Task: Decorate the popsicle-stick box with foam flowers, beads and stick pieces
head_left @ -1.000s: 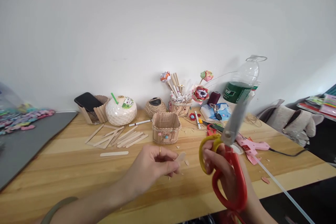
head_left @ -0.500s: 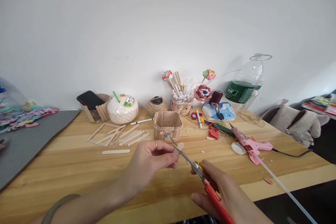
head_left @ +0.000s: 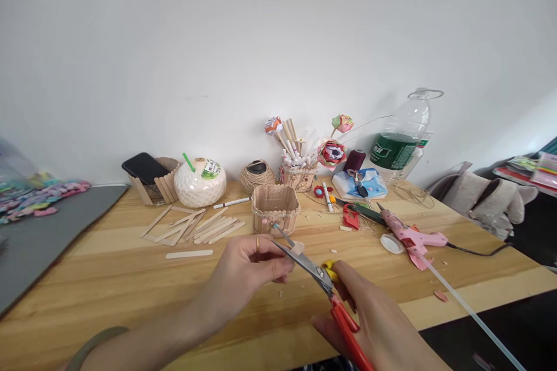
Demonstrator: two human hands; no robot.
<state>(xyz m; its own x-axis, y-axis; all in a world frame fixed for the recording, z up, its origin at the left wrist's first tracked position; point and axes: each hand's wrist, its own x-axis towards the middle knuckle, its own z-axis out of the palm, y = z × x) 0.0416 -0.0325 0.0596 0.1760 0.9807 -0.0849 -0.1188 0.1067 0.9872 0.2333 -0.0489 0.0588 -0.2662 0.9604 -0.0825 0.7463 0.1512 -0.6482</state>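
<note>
My left hand (head_left: pixel 248 275) pinches a short piece of wooden craft stick (head_left: pixel 297 248) over the wooden table (head_left: pixel 108 278). My right hand (head_left: pixel 369 324) grips scissors (head_left: pixel 322 279) with red and yellow handles. Their blades are parted around the stick piece, tips pointing up and left. Just behind stands a small box made of craft sticks (head_left: pixel 275 209). Small wood chips lie on the table under my hands.
Loose craft sticks (head_left: pixel 195 229) lie at the left. A pink glue gun (head_left: pixel 411 237) with its glue stick and cord lies at the right. Along the wall: a phone in a stick holder (head_left: pixel 150 177), coconut-shaped cup (head_left: pixel 200 182), twine ball (head_left: pixel 256 175), paper flowers, water bottle (head_left: pixel 402 139).
My right hand swung the scissors down from upright at the right and brought the blades to the stick piece held by my left hand, which stayed about where it was.
</note>
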